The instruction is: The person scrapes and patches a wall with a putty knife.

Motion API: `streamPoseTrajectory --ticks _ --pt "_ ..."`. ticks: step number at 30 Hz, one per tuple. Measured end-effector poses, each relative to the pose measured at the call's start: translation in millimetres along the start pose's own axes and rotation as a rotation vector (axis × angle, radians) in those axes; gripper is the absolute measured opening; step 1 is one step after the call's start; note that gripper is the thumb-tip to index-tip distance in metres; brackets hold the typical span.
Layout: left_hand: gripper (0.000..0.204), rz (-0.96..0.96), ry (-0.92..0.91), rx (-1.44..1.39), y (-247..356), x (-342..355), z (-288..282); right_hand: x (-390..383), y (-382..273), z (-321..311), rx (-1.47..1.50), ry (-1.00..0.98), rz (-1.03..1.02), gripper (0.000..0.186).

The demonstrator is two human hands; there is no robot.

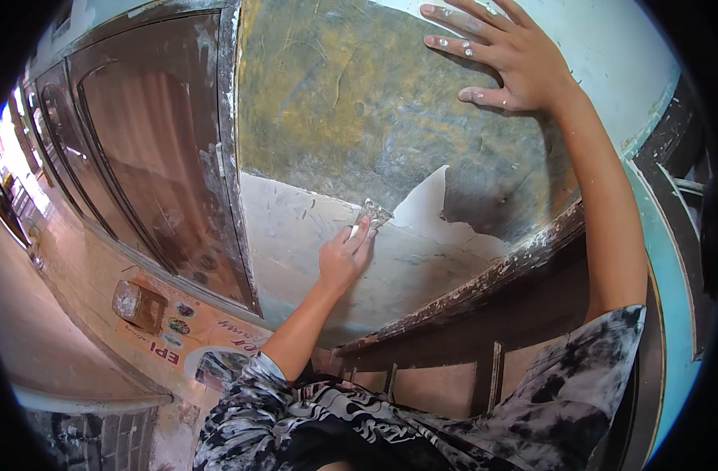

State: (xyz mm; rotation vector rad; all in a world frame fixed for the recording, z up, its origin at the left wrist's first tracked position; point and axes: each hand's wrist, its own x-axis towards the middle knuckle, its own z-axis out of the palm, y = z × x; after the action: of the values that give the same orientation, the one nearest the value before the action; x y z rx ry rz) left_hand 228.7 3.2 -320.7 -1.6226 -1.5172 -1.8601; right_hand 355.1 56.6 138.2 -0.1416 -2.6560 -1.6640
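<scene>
My left hand (345,255) is closed around a small scraper (377,213). Its blade meets the wall where a pale coat (319,235) borders a mottled green-yellow patch (335,94). A pointed piece of the pale coat (425,200) juts up into that patch, just right of the blade. My right hand (520,63) lies high on the wall with fingers spread, holding nothing. White flecks dot its fingers.
At left stands a brown wooden door (151,149) in a paint-smeared frame. A worn wooden ledge (492,271) slants along the wall's lower right. On the floor, a brown block-like stool (139,306) sits on a printed orange banner (206,334).
</scene>
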Motion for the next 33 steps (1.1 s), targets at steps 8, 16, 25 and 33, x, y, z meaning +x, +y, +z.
streamPoseTrajectory --ticks 8,16,25,33 --pt "0.045 0.004 -0.012 -0.011 7 11 -6 0 4 -4 0.001 0.018 0.013 0.068" --pt "0.046 0.005 -0.042 -0.040 -3 4 3 0 3 9 0.017 0.037 -0.002 0.070" --pt "0.043 -0.022 -0.083 0.011 6 8 -4 -2 2 7 0.004 0.056 -0.007 0.069" --pt "0.046 -0.006 -0.056 -0.004 2 9 1 -1 2 7 -0.007 0.033 0.008 0.070"
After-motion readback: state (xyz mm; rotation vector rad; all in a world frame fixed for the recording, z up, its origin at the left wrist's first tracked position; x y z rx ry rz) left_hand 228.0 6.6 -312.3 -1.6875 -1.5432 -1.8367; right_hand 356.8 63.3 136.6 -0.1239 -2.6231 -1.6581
